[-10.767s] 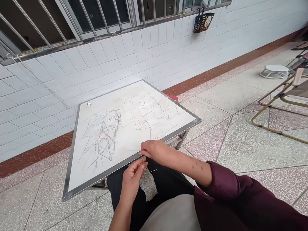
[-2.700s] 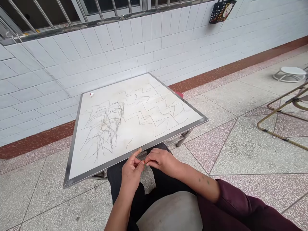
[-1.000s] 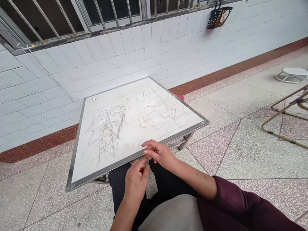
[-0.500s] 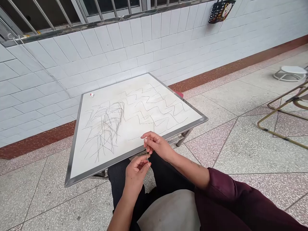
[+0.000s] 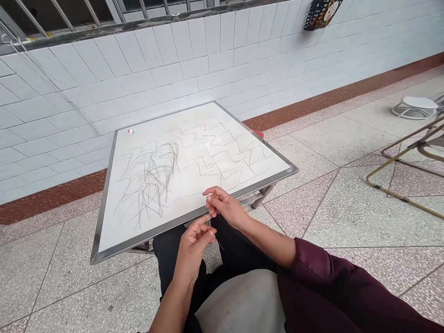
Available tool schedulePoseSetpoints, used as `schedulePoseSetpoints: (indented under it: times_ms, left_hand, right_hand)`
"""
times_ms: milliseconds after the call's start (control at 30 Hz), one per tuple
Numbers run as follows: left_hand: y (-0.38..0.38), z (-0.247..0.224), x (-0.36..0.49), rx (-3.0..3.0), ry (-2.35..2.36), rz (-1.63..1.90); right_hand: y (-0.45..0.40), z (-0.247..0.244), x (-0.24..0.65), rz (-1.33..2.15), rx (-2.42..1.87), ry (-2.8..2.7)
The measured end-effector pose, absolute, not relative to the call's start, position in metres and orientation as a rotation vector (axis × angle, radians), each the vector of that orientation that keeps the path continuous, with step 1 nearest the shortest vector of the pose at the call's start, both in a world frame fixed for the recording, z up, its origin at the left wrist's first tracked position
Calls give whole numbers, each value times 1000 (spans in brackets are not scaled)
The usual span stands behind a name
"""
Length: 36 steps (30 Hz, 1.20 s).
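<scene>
My left hand (image 5: 194, 243) is closed in a pinch, thumb against fingers, on the lower part of a thin wire-like strand (image 5: 209, 213). Just above it, at the near edge of the table (image 5: 163, 115), my right hand (image 5: 225, 209) pinches the strand's upper end. Between the two hands the strand runs nearly straight up and down, and a loose tail hangs below my left fingers. A tangled pile of thin dark bent strands (image 5: 150, 172) lies on the left of the tabletop. Several zigzag strands (image 5: 227, 152) are spread out on the right.
A small white and red object (image 5: 130, 132) sits at the table's far left corner. The white tiled wall (image 5: 166, 88) stands right behind the table. To the right are a metal-framed chair (image 5: 409, 159) and a low white stool (image 5: 418, 105). A patterned bag (image 5: 321, 14) hangs on the wall.
The strand between my hands now looks straighter, and its tail shows below my left hand. Both hands stay in about the same place, while the view has shifted slightly.
</scene>
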<state>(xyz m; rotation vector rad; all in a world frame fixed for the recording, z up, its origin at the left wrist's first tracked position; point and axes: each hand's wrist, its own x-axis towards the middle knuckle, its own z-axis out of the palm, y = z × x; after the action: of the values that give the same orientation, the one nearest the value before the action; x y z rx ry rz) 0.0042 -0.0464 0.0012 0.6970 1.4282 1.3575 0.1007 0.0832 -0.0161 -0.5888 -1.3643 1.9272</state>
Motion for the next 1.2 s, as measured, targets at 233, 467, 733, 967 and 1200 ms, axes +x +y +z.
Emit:
schedulePoseSetpoints:
  times_ms: [233, 467, 733, 967, 1200]
  left_hand:
    - [-45, -2, 2, 619, 1402, 1369]
    - [-51, -1, -4, 676, 1369, 1312]
    - [-64, 9, -15, 862, 1387, 1108]
    - [-64, 10, -16, 891, 1508, 1162]
    - [-66, 8, -15, 905, 1492, 1169]
  right_hand:
    - [81, -17, 100, 1977, -568, -1344]
    - [78, -15, 105, 1982, -603, -1272]
    - [80, -13, 116, 1973, -636, -1193]
    - [80, -13, 118, 1951, -656, -1163]
    - [78, -10, 119, 1904, -651, -1201]
